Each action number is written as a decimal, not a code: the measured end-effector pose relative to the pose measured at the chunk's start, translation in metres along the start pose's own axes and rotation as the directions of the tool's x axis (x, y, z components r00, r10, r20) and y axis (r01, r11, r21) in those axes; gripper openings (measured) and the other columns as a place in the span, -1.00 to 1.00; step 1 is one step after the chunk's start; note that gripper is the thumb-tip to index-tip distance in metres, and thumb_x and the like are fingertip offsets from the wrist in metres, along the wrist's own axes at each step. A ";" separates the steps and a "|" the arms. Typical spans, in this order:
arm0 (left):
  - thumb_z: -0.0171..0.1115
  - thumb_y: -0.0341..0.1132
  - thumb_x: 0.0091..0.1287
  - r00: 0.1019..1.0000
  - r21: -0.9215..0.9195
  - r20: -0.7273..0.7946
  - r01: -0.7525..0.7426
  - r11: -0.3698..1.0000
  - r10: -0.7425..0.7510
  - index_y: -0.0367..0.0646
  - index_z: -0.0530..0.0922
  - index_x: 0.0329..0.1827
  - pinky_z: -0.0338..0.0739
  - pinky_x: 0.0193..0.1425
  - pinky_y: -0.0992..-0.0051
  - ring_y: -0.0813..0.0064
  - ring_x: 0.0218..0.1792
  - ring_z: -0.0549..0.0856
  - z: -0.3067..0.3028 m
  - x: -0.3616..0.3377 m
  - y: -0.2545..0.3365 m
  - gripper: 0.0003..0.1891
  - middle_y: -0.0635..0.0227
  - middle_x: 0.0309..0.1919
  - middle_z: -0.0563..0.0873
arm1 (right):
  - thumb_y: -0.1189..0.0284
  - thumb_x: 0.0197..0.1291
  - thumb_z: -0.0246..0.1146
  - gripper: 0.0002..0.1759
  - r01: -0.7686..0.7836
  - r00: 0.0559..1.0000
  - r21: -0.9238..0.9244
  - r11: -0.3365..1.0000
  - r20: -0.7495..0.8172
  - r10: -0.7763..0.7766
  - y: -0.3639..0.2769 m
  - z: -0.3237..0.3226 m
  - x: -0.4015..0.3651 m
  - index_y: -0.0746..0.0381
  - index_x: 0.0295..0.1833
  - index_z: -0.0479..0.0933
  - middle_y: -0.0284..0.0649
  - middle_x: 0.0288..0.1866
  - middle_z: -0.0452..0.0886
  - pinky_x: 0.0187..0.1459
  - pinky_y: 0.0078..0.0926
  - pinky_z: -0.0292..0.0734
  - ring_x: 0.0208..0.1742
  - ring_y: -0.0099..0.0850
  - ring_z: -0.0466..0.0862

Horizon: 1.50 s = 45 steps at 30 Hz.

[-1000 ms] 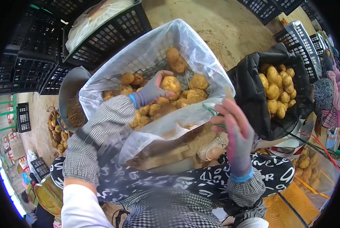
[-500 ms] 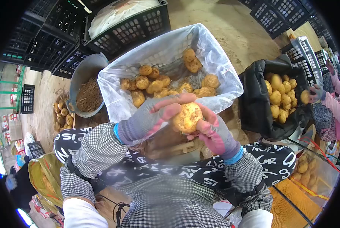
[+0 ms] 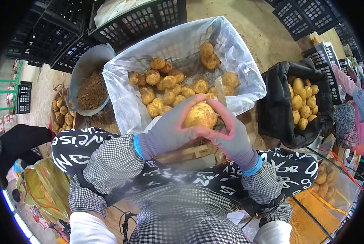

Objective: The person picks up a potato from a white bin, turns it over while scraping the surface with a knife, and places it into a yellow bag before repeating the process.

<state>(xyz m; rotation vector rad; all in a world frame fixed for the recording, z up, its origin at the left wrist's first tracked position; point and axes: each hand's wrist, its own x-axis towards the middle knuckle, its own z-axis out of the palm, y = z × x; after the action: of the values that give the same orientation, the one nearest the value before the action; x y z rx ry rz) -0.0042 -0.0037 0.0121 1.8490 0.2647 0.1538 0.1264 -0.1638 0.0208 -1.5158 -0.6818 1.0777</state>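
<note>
So our potato [image 3: 200,114] is a chunky yellow-tan one, pretty rounded, with brown dirt speckled over its skin. It's sitting right between our fingers, kinda wider than it is tall, with its long axis running roughly from the left fingers across to the right ones. Can't tell one end from the other, honestly.

We've got both gloves curled round it: the left hand [image 3: 163,132] wraps the near-left side and the right hand [image 3: 237,140] arches over from the other side, closed just to potato width, fingertips close together above and thumbs close together below. Both wrists angle inward, forearms coming up from the bottom corners.

A flat pale strip [image 3: 220,91] pokes up beyond the right fingers, and a bit of green [image 3: 219,125] shows inside their curve; can't tell if they're one piece. Just beyond our fingertips, more potatoes [image 3: 147,94] lie in the white-lined crate [image 3: 125,112].
</note>
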 end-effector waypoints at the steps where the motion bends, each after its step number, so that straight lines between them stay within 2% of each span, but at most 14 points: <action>1: 0.22 0.11 0.40 1.000 -0.069 -0.005 0.016 0.998 -0.016 -0.26 0.30 0.45 0.35 0.43 0.39 0.28 0.31 0.52 0.000 -0.002 -0.003 -0.26 0.02 0.31 0.51 | 0.33 0.06 0.49 -0.13 0.048 0.999 -0.008 0.999 -0.008 -0.048 0.010 0.001 -0.001 0.22 0.48 0.29 -0.14 0.34 0.47 0.26 -0.42 0.45 0.32 -0.35 0.48; 4: 0.23 0.15 0.37 0.998 -0.272 -0.002 0.063 0.960 -0.066 -0.25 0.28 0.46 0.34 0.44 0.39 0.29 0.33 0.51 0.002 -0.004 -0.013 -0.22 -0.01 0.32 0.50 | 0.35 0.05 0.45 -0.18 0.176 0.984 -0.186 0.967 0.018 -0.175 0.004 0.000 0.000 0.19 0.45 0.34 -0.06 0.35 0.47 0.39 -0.32 0.33 0.42 -0.24 0.43; 8: -0.04 0.13 0.53 0.988 0.042 -0.058 -0.144 0.989 0.146 -0.29 0.36 0.39 0.37 0.40 0.42 0.35 0.30 0.52 0.009 -0.001 -0.026 -0.35 0.07 0.26 0.55 | 0.33 0.02 0.45 -0.19 0.147 0.989 -0.284 0.947 0.015 -0.149 0.002 -0.001 0.001 0.21 0.43 0.36 0.01 0.32 0.48 0.38 -0.27 0.32 0.39 -0.09 0.45; 11: -0.15 0.15 0.57 0.994 -0.286 -0.016 0.099 0.953 -0.108 -0.30 0.39 0.36 0.40 0.37 0.44 0.39 0.26 0.54 0.012 -0.002 -0.016 -0.35 0.13 0.21 0.57 | 0.32 0.15 0.39 -0.29 0.162 0.983 -0.330 0.930 -0.024 -0.180 0.021 -0.003 -0.001 0.21 0.42 0.37 -0.10 0.29 0.53 0.28 -0.33 0.44 0.25 -0.25 0.57; 15: -0.17 0.16 0.57 0.966 -0.463 0.111 0.259 0.848 -0.234 -0.28 0.39 0.36 0.43 0.32 0.45 0.45 0.21 0.55 0.009 0.002 -0.016 -0.35 0.20 0.17 0.59 | 0.24 0.18 0.44 -0.21 -0.240 0.965 0.374 0.896 -0.007 0.262 0.012 -0.012 0.002 0.38 0.43 0.33 -0.13 0.36 0.46 0.27 -0.46 0.43 0.23 -0.41 0.53; 18: -0.03 0.12 0.54 0.962 -0.408 0.074 0.268 0.873 -0.261 -0.28 0.41 0.33 0.46 0.28 0.44 0.44 0.15 0.58 0.007 0.007 -0.016 -0.39 0.23 0.12 0.61 | 0.23 0.20 0.43 -0.19 -0.194 0.979 0.384 0.903 0.010 0.206 0.011 -0.009 0.003 0.39 0.44 0.30 -0.13 0.38 0.45 0.29 -0.44 0.42 0.23 -0.40 0.53; 20: 0.13 0.08 0.46 0.935 -0.467 0.102 0.348 0.813 -0.341 -0.28 0.43 0.30 0.48 0.25 0.44 0.41 0.10 0.61 0.005 0.007 -0.012 -0.40 0.23 0.08 0.63 | 0.20 0.18 0.45 -0.14 -0.133 0.991 0.291 0.947 0.044 0.125 0.009 -0.006 0.003 0.37 0.47 0.26 -0.10 0.37 0.44 0.32 -0.39 0.41 0.26 -0.34 0.53; 24: 0.33 0.02 0.34 0.923 -0.361 0.128 0.383 0.850 -0.362 -0.30 0.44 0.26 0.51 0.21 0.43 0.36 0.05 0.64 0.009 0.004 -0.013 -0.38 0.21 0.02 0.65 | 0.28 0.14 0.45 -0.14 0.237 0.958 -0.592 0.771 0.010 -0.286 0.025 -0.003 0.002 0.33 0.47 0.22 -0.02 0.34 0.45 0.06 -0.51 0.58 0.04 -0.43 0.66; 27: 0.20 0.05 0.43 0.899 -0.013 0.163 0.414 0.910 -0.407 -0.30 0.42 0.28 0.54 0.20 0.43 0.37 0.08 0.63 0.006 0.006 -0.006 -0.40 0.23 0.06 0.64 | 0.28 0.15 0.43 -0.16 0.168 0.980 -0.493 0.853 -0.009 -0.199 0.024 -0.002 0.001 0.30 0.48 0.24 0.01 0.37 0.43 -0.03 -0.51 0.61 -0.08 -0.44 0.68; 31: -0.12 0.10 0.57 0.891 -0.707 0.291 0.446 0.548 -0.349 -0.17 0.29 0.46 0.67 0.11 0.36 0.39 0.16 0.65 0.007 -0.003 -0.021 -0.40 0.27 0.26 0.56 | 0.29 0.34 0.27 -0.39 -0.080 0.995 -0.038 0.996 -0.054 0.078 0.021 -0.005 0.000 0.22 0.44 0.35 -0.11 0.23 0.55 -0.18 -0.56 0.63 -0.27 -0.55 0.66; 34: -0.13 0.09 0.58 0.838 -0.756 0.302 0.501 0.422 -0.455 -0.16 0.29 0.45 0.69 0.09 0.29 0.38 0.18 0.64 0.012 -0.007 -0.027 -0.42 0.25 0.25 0.56 | 0.23 0.49 0.08 -0.49 -0.164 0.985 0.106 0.981 -0.029 0.168 0.023 -0.008 0.001 0.29 0.40 0.40 -0.13 0.20 0.58 -0.21 -0.61 0.66 -0.10 -0.56 0.63; 38: -0.13 0.09 0.58 0.858 -0.709 0.299 0.493 0.505 -0.418 -0.17 0.28 0.46 0.68 0.11 0.29 0.36 0.19 0.63 0.010 -0.006 -0.029 -0.40 0.24 0.26 0.55 | 0.27 0.45 0.14 -0.52 -0.209 0.975 0.218 0.953 -0.029 0.221 0.026 -0.006 0.001 0.17 0.40 0.44 -0.21 0.12 0.62 -0.22 -0.64 0.60 -0.22 -0.62 0.64; 41: -0.05 0.13 0.53 0.849 -0.718 0.303 0.502 0.483 -0.433 -0.19 0.24 0.49 0.66 0.14 0.31 0.35 0.25 0.58 0.010 -0.007 -0.023 -0.34 0.21 0.32 0.48 | 0.18 0.45 0.18 -0.43 -0.184 0.981 0.181 0.966 -0.024 0.192 0.024 -0.004 0.001 0.29 0.41 0.40 -0.15 0.16 0.59 -0.17 -0.61 0.65 0.03 -0.53 0.61; 45: 0.09 0.18 0.45 0.891 -0.536 0.262 0.454 0.712 -0.371 -0.25 0.19 0.51 0.57 0.25 0.31 0.33 0.34 0.48 0.007 -0.019 -0.043 -0.22 0.17 0.41 0.37 | 0.13 0.26 0.37 -0.28 -0.056 0.998 -0.199 0.978 -0.019 0.053 0.037 -0.006 0.001 0.30 0.40 0.39 -0.11 0.18 0.57 -0.01 -0.50 0.55 0.13 -0.42 0.58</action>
<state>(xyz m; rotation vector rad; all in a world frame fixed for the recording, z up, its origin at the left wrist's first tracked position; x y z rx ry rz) -0.0254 -0.0035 -0.0301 1.1335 0.4753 -0.1926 0.1270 -0.1739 -0.0156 -1.7203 -0.7610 1.0642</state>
